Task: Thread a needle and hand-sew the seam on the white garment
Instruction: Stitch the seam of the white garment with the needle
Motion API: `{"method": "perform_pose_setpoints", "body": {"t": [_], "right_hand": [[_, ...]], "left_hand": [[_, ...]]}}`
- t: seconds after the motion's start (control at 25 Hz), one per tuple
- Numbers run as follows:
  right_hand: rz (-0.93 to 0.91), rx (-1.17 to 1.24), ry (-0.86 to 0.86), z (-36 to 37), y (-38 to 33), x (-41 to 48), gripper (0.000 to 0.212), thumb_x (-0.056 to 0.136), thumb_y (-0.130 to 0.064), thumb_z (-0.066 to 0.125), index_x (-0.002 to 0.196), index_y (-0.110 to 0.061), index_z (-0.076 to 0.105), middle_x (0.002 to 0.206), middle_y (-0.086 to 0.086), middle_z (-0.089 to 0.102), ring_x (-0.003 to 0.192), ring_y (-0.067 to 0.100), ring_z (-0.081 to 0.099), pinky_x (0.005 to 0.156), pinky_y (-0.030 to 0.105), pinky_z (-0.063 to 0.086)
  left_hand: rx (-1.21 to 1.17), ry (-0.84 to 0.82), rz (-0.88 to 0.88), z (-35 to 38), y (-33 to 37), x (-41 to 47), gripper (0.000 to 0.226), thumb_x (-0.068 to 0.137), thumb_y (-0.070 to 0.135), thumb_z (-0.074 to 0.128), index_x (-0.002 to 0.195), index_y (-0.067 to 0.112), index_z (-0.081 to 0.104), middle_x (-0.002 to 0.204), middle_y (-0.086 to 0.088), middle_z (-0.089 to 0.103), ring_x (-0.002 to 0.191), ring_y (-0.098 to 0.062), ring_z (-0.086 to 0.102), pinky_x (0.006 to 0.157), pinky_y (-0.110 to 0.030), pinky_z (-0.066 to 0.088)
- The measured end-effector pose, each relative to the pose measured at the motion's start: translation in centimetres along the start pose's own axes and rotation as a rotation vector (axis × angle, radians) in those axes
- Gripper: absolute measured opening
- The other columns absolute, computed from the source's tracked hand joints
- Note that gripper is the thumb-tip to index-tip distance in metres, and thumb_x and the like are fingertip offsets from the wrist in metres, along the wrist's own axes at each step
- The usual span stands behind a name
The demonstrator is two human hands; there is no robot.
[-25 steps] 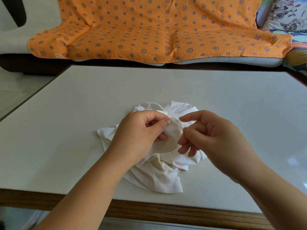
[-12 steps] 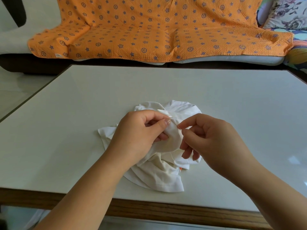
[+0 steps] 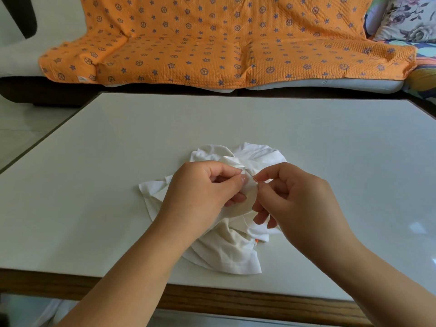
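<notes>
Compared with a second ago, the right hand is sitting closer to the left hand, its forefinger now curling down to meet the thumb; the two are pinching a fine needle, barely visible, at the edge of a raised fold; the left hand is gripping that fold of the white garment between thumb and forefinger; the garment is lying crumpled on the table near the middle of its front edge; an orange blanket is draping the sofa beyond the far edge.
</notes>
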State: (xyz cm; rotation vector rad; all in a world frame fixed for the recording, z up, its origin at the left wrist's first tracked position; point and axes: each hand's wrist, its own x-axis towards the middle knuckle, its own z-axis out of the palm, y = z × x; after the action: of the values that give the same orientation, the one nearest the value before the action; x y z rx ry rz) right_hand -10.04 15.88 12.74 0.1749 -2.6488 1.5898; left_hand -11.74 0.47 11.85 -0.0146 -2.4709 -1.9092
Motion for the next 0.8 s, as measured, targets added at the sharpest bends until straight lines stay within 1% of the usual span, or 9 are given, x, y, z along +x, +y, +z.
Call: {"method": "perform_pose_setpoints", "body": {"t": [0.16,0.28,0.36,0.44,0.6,0.68,0.8], "right_hand": [[-0.003,0.007,0.021,0.13,0.16,0.02,0.017,0.087,-0.008,0.056,0.086,-0.024,0.062,0.061,-0.006,0.069,0.047,0.006,0.063,0.051,0.026,0.054],[-0.009,0.019,0.027,0.17,0.29,0.02,0.016,0.089,-0.009,0.056,0.085,-0.023,0.062,0.061,-0.006,0.069,0.048,0.007,0.063,0.050,0.021,0.052],[-0.014,0.035,0.031,0.21,0.30,0.05,0.015,0.092,-0.010,0.056,0.085,-0.022,0.062,0.060,-0.006,0.070,0.049,0.007,0.063,0.049,0.016,0.049],[-0.008,0.057,0.022,0.23,0.32,0.15,0.013,0.094,-0.012,0.056,0.085,-0.021,0.061,0.061,-0.006,0.070,0.049,0.006,0.063,0.049,0.012,0.046],[0.013,0.101,-0.020,0.26,0.29,0.25,0.010,0.096,-0.013,0.056,0.090,-0.020,0.059,0.066,-0.004,0.072,0.051,0.005,0.063,0.051,0.009,0.044],[0.019,0.116,-0.026,0.25,0.24,0.19,0.009,0.096,-0.013,0.056,0.094,-0.021,0.058,0.067,-0.003,0.072,0.052,0.006,0.063,0.052,0.009,0.044],[0.034,0.082,-0.065,0.04,0.04,0.18,0.010,0.096,-0.013,0.055,0.095,-0.022,0.057,0.065,-0.004,0.071,0.050,0.004,0.061,0.050,0.007,0.042]], "left_hand": [[0.041,-0.001,0.038,0.30,-0.17,-0.04,0.008,0.088,0.018,0.071,0.092,0.016,0.077,0.071,0.003,0.075,0.068,-0.006,0.072,0.068,-0.018,0.057],[0.084,-0.016,0.075,0.45,-0.19,-0.20,0.008,0.088,0.021,0.071,0.088,0.020,0.079,0.073,0.005,0.075,0.069,-0.005,0.072,0.076,-0.029,0.060],[0.112,-0.009,0.105,0.57,-0.25,-0.35,0.008,0.088,0.023,0.071,0.085,0.022,0.079,0.072,0.006,0.075,0.069,-0.006,0.072,0.077,-0.035,0.061],[0.133,0.015,0.136,0.69,-0.40,-0.40,0.009,0.088,0.024,0.070,0.086,0.024,0.079,0.071,0.006,0.074,0.069,-0.007,0.071,0.077,-0.037,0.060],[0.178,0.055,0.181,0.79,-0.46,-0.45,0.015,0.092,0.023,0.065,0.094,0.028,0.079,0.070,0.007,0.073,0.071,-0.006,0.070,0.076,-0.034,0.059],[0.217,0.054,0.208,0.73,-0.36,-0.45,0.015,0.093,0.024,0.064,0.092,0.028,0.079,0.069,0.009,0.071,0.071,-0.007,0.069,0.073,-0.031,0.057],[0.289,0.105,0.263,0.64,-0.39,-0.41,0.015,0.091,0.024,0.066,0.084,0.027,0.078,0.069,0.015,0.069,0.070,-0.005,0.066,0.066,-0.022,0.052]]}}
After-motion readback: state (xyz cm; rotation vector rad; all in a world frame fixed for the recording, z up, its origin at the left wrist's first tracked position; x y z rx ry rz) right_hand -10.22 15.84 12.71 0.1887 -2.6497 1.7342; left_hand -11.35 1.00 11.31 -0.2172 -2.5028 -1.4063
